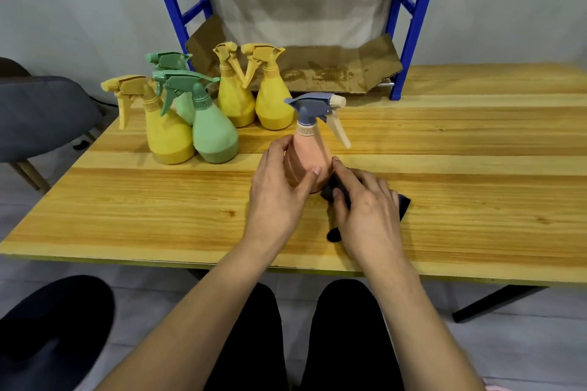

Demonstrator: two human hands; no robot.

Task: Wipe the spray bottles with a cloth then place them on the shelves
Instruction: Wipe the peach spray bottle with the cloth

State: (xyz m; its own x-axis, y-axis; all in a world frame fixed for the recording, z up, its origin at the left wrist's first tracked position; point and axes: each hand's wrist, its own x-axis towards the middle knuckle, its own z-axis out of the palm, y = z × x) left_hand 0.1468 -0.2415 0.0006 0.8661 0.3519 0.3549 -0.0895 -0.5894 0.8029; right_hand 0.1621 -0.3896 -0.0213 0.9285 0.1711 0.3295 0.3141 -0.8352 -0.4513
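Note:
A pink spray bottle (306,152) with a blue-grey head and cream trigger stands upright on the wooden table (460,174). My left hand (276,190) grips its body from the left, thumb across the front. My right hand (365,203) holds a dark cloth (401,205) bunched against the bottle's lower right side. Behind and to the left stand three yellow bottles (168,136) (235,95) (273,101) and two green bottles (214,133) (179,86). The blue-framed shelf (409,19) rises at the back of the table, its lowest level lined with cardboard (333,70).
A grey chair (41,114) stands left of the table. My legs in dark trousers show under the near table edge. A dark cushion or stool (54,327) lies at the lower left on the floor.

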